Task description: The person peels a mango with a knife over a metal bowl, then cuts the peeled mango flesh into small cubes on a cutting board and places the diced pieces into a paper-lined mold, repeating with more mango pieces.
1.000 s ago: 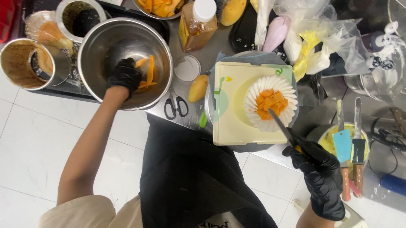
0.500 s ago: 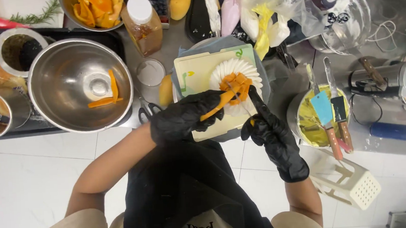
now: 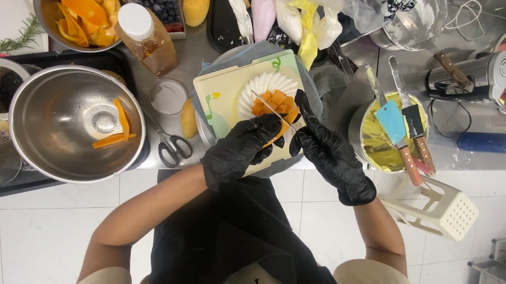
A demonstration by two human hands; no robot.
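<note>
The tabletop is steel & very full. Near its left edge sits a big metal bowl w/ a few orange fruit strips inside. It hangs close to the front edge, so a bump from the left arm could tip it off.

In the middle is a pale cutting board on a round stand. The board's front corner sticks out past the tabletop's front edge. If the hands push down hard there, the board could rock.

To the right is a yellow pot w/ scrapers in it. Their handles point out over the front edge, easy to knock w/ an elbow.

On the board is a white ruffled cake w/ orange fruit pieces on top. Too much push could squash the soft ruffles.

The left hand in a black glove has its grip closed on an orange fruit slice at the board's front side. The slice looks wet & may slip out.

The right hand has its grip tight on a thin knife. The blade lies right by the left fingers, so a slip could cut the glove.

Scissors lie just left of the board, near the front edge, & could get pushed off.
</note>
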